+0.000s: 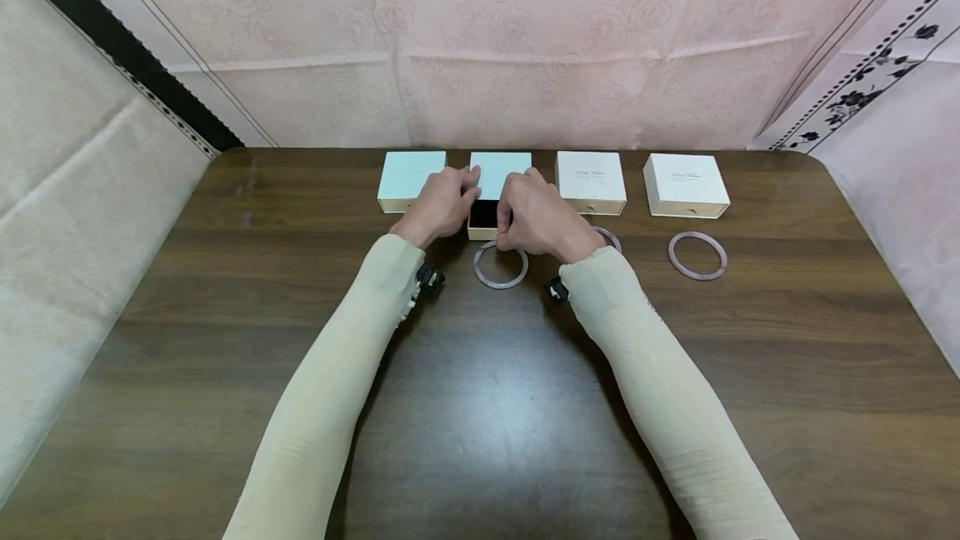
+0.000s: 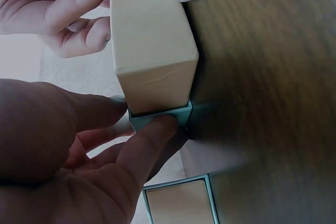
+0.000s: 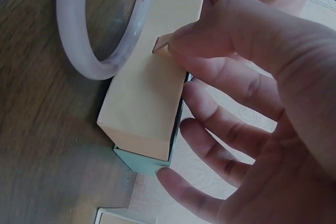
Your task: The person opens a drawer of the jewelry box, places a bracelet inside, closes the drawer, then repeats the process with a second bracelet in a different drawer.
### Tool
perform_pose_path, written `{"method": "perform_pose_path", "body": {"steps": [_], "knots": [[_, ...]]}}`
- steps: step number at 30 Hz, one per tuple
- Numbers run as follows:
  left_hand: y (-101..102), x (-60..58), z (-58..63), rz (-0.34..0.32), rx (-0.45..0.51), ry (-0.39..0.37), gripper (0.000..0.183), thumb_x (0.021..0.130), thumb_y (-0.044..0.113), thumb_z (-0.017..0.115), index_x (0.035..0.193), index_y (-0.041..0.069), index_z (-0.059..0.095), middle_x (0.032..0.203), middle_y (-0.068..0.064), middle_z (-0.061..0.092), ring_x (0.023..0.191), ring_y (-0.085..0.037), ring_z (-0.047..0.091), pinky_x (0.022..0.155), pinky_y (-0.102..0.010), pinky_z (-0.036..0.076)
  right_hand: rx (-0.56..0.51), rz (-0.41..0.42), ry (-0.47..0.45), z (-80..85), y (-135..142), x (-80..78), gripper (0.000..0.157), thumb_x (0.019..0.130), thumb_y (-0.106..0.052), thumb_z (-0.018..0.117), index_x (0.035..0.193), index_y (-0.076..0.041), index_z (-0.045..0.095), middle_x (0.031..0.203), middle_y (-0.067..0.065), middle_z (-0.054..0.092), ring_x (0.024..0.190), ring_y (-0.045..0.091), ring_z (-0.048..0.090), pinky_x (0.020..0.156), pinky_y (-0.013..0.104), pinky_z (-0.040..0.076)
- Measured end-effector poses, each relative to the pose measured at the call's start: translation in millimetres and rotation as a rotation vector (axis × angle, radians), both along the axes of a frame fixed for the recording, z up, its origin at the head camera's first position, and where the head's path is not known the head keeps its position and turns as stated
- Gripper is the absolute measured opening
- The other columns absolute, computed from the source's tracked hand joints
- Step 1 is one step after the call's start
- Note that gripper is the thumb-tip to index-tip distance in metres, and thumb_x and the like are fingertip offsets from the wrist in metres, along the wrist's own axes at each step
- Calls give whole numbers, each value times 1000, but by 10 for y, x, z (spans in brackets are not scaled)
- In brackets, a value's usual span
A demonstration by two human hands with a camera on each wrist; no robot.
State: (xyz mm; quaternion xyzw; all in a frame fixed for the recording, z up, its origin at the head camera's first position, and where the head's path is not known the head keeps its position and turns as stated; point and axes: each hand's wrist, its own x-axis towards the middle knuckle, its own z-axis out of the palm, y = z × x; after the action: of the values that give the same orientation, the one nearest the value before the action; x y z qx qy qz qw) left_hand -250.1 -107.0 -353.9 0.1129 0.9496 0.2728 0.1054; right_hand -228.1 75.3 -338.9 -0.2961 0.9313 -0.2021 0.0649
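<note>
One glossy pale-lilac ring-shaped bangle (image 1: 501, 284): on the brown wood-grain table (image 1: 480, 407), just before the drawer; whether they touch cannot be told. Two similar: a second bangle (image 1: 609, 237), partly hidden by the right wrist; a third bangle (image 1: 697, 277), well apart, rightward.

One right hand (image 1: 546, 219): thumb and forefinger pinch the small tan pull tab (image 3: 162, 43) of a cream card drawer (image 3: 144, 80), black inside, partly out of its pale-turquoise box sleeve (image 1: 500, 171), second in the row. One left hand (image 1: 441, 205): fingers and thumb grip that sleeve.

Alongside: one turquoise-topped cream box (image 1: 412, 173), left; two white-topped cream boxes (image 1: 590, 177), right. Beyond: pale pink rose-patterned cloth (image 1: 510, 40).

Risks, as judged: too hard a pull could bring the drawer clear of the sleeve and knock its front into the nearest bangle; a slack left grip could let the whole box slide forward; a sharp tug could work the tab loose from its slot.

Head view only: the full row of boxes and the third bangle. Wrist views only: pinched tab and slot, which the right hand hides overhead. Left wrist view only: a faint crease along the drawer's side.
</note>
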Motion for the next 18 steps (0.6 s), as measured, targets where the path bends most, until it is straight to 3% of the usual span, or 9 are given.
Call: {"method": "perform_pose_path", "body": {"steps": [13,16,18], "knots": [[0,4,-14,1,6,16,49,111,21,41,159,12,35,166,-12,32,59,-20,46,73,-31,45,6,9,-7,-5,1,-8,20,78,-7,77,61,-17,75,98,4,62,109,28,47,89,45,48],[2,0,-14,1,7,14,48,111,21,41,159,12,36,166,-12,32,65,-23,52,77,-32,47,10,6,-12,-4,-1,-6,20,78,-7,77,61,-17,75,98,4,62,109,27,47,90,46,48],[1,-1,-12,3,6,16,48,111,21,41,158,12,37,166,-12,33,79,-29,60,82,-33,48,11,4,-13,-1,-2,-2,20,78,-7,77,61,-17,75,99,4,62,110,27,46,90,47,48]]}}
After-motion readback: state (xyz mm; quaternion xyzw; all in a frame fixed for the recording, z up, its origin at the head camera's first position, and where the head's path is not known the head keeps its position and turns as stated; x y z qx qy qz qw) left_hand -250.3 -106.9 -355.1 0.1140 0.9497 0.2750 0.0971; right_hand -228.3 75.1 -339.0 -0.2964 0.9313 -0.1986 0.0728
